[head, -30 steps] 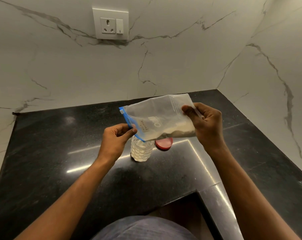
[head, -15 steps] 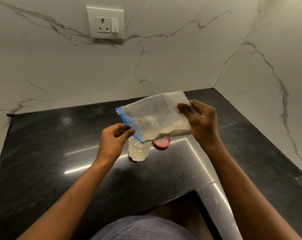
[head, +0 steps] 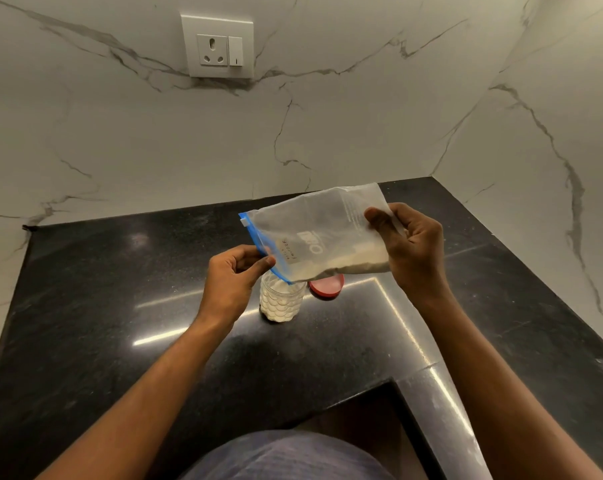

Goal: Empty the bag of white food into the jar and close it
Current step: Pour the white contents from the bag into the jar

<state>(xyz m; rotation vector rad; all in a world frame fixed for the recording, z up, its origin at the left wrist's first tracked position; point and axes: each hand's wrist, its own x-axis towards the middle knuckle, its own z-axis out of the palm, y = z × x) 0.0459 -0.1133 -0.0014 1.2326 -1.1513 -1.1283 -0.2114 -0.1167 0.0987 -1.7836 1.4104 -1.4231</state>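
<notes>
Left grip (head: 234, 278) is pinching the bag (head: 320, 233) at its blue zip edge. Right grip (head: 410, 244) is clutching the opposite end. Bag is hanging tilted just above the jar (head: 282, 301), food pooling along its low edge. Jar is standing open on the desk (head: 120, 306), lid (head: 327, 287) lying at its 2 o'clock. Risks: a wide mouth over a narrow jar could be spilling food onto the desk, and the bag brushing the jar could be tipping it.

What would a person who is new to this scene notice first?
The left hand and right hand hold a clear plastic bag with a blue zip at centre, tilted over a clear textured jar of white food. A round red lid lies on the black counter right of the jar.
</notes>
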